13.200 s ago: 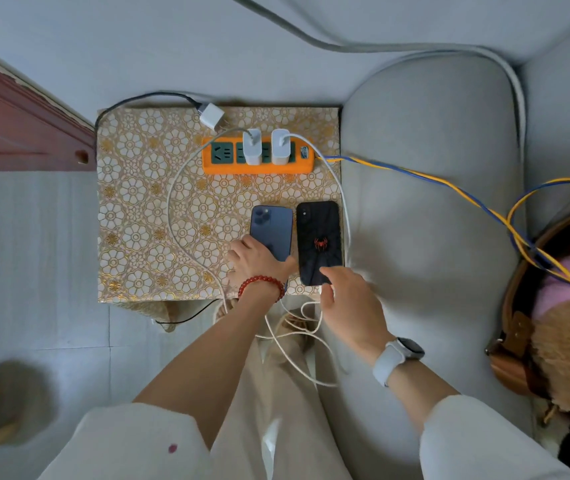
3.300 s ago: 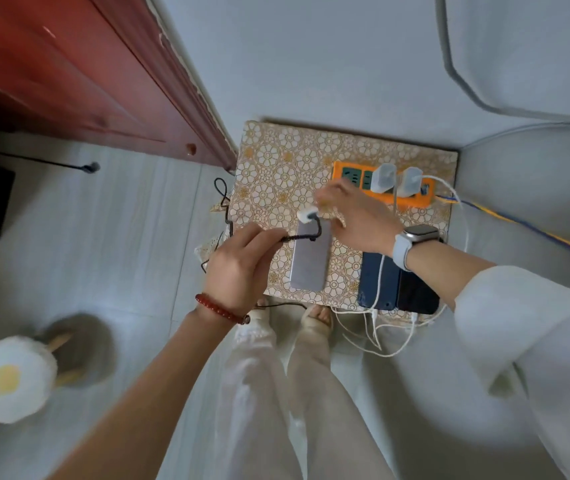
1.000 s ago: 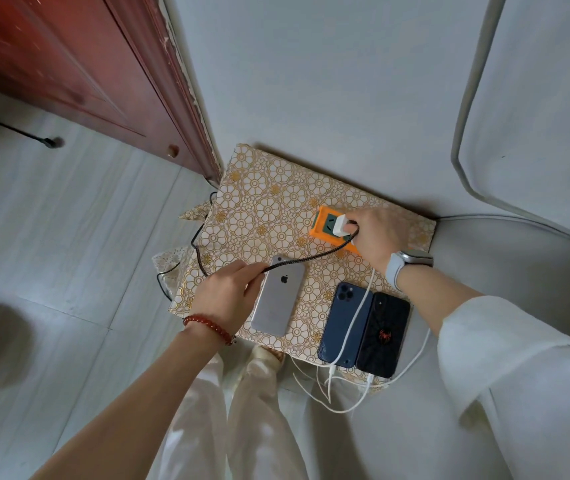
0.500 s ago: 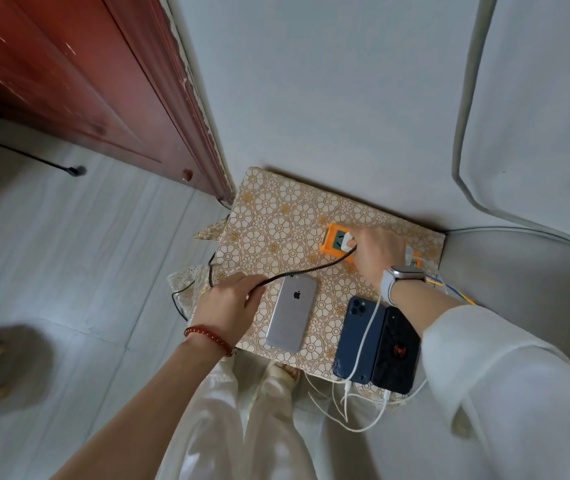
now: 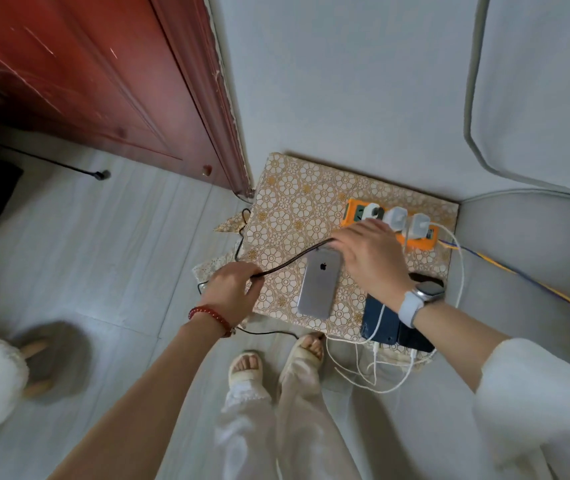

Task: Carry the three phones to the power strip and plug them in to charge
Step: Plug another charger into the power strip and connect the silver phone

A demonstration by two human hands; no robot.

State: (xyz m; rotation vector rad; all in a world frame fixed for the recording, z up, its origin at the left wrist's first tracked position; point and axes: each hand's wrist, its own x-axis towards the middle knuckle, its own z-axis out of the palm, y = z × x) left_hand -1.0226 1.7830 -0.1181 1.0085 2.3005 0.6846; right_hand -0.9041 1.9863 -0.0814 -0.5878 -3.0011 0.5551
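**Orange strip, three phones, one dark cord**

Orange power strip [image 5: 390,227] lies at the upper right of the flowery gold tabletop [image 5: 290,202], right of the frame's middle. Three white chargers [image 5: 396,218] stick up from it in a row.

A silver phone [image 5: 319,284] lies face down in the middle of the tabletop. A blue phone [image 5: 378,322] and a black phone [image 5: 418,337] lie side by side at the lower right edge, partly hidden under the right arm. White cords [image 5: 373,372] hang off that edge in loops.

The left hand [image 5: 231,289] is curled around a dark cord [image 5: 290,261], gripping it. The right hand [image 5: 368,258] is over the top end of the silver phone with its fingers [image 5: 345,239] bent down where the cord ends. I cannot tell if it is pinching the cord.

A red door [image 5: 86,74] fills the upper left.
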